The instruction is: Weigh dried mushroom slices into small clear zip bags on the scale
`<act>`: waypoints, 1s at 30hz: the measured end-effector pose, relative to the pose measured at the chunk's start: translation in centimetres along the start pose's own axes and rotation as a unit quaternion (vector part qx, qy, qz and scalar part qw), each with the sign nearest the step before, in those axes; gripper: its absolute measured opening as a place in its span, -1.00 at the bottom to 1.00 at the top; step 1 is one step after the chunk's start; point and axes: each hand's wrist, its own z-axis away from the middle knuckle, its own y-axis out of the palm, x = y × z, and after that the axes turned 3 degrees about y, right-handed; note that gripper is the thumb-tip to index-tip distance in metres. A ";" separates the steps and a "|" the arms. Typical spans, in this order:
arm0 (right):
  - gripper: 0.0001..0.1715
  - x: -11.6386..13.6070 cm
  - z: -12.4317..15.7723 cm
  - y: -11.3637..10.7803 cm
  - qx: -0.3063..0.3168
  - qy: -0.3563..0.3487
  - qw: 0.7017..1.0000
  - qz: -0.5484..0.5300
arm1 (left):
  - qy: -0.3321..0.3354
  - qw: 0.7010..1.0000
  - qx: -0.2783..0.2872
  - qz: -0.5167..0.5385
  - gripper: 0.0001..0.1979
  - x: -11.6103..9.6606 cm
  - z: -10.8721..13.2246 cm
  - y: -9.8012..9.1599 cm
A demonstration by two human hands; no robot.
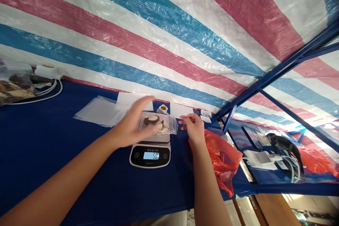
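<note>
Nearest the camera is the person's left forearm point(66, 180), and the left hand point(128, 129) hovers with its fingers point(144, 105) spread open above a small clear plastic bag point(169, 127), while the right hand point(193, 129) is loosely curled just beside the bag, grasping nothing. The bag holds brown and pale pieces point(153, 122), perhaps dried mushroom, and lies on a digital kitchen scale point(149, 155) reading 5.0 on the blue-covered counter point(66, 155). Its corner overhangs the platform, so a careless touch could, I judge, knock it off or disturb the reading.
</note>
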 end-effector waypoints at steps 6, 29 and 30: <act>-0.82 -0.3 -2.1 -1.9 -0.099 -0.017 0.995 0.003 | -0.205 0.923 -0.326 -0.016 -0.69 6.8 0.5 -4.6; -0.86 -0.9 -1.7 -1.4 -0.015 -0.001 0.999 0.044 | -0.205 0.957 -0.204 -0.032 -0.87 8.0 1.4 -4.8; -0.86 -0.7 -1.5 -1.4 -0.003 0.004 0.999 0.046 | -0.206 0.960 -0.188 -0.039 -0.87 7.9 1.4 -4.7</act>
